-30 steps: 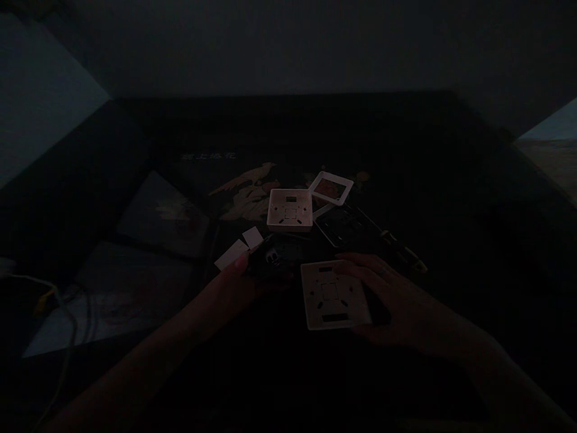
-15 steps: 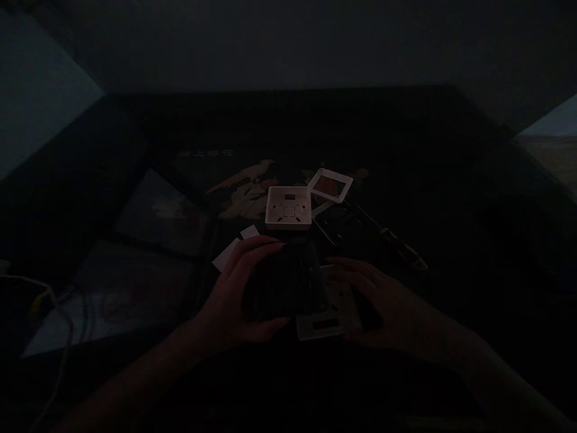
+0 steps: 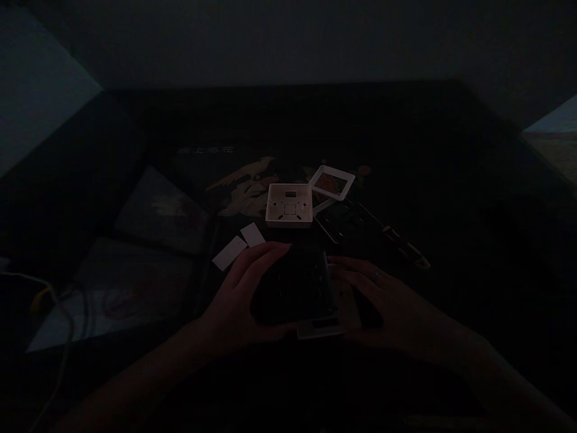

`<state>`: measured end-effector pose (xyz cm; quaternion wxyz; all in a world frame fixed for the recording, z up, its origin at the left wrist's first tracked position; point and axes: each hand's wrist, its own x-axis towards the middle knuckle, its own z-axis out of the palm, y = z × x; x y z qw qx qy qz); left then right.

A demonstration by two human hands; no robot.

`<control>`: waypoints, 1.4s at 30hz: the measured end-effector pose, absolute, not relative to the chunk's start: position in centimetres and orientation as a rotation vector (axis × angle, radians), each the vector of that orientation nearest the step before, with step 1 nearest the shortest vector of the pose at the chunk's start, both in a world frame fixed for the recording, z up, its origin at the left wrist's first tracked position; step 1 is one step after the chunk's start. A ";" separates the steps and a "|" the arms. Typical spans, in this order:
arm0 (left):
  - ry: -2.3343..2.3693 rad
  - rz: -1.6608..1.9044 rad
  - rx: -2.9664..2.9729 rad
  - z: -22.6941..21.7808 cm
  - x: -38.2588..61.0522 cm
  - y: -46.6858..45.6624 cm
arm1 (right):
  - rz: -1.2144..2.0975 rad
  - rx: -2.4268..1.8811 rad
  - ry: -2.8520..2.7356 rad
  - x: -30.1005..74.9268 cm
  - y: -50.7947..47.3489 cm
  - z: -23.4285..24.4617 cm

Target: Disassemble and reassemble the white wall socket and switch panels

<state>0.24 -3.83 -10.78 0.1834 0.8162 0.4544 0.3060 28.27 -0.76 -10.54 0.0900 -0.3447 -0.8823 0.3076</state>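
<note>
The scene is very dark. My left hand [image 3: 243, 294] is closed around a black square socket panel [image 3: 300, 282], thumb at the near edge and fingers at the far edge. Under the panel's right side lies a white wall box [image 3: 349, 307], partly covered by it. My right hand [image 3: 372, 291] grips that box from the right, fingers along its far side and thumb at the near corner. A second white wall box [image 3: 290, 207], with slots and holes in its floor, sits just beyond my hands.
Behind on the right lie a white square frame [image 3: 342, 174], another black panel [image 3: 338, 222] and a screwdriver [image 3: 406, 246]. Two white rectangular pieces [image 3: 229, 252] rest left of centre. A pale cable [image 3: 67, 319] hangs at the left. The dark table [image 3: 216, 108] bears a bird picture.
My left hand has moved the black panel to the right, so it covers more of the white box. My right hand and that box have stayed nearly in place.
</note>
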 end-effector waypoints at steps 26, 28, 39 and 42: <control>1.138 0.815 1.745 -11.4 0.6 -4.2 | 0.804 -0.999 -2.654 28.1 -0.8 -10.7; 1.122 0.828 1.718 -11.6 0.6 -4.3 | 0.828 -1.005 -2.658 28.0 -0.9 -10.6; 1.054 0.942 1.784 -11.9 0.6 -4.6 | 0.766 -0.922 -2.593 28.0 -0.9 -10.1; 1.026 0.991 1.804 -12.2 0.7 -4.6 | 0.631 -0.878 -2.382 27.7 -1.3 -9.7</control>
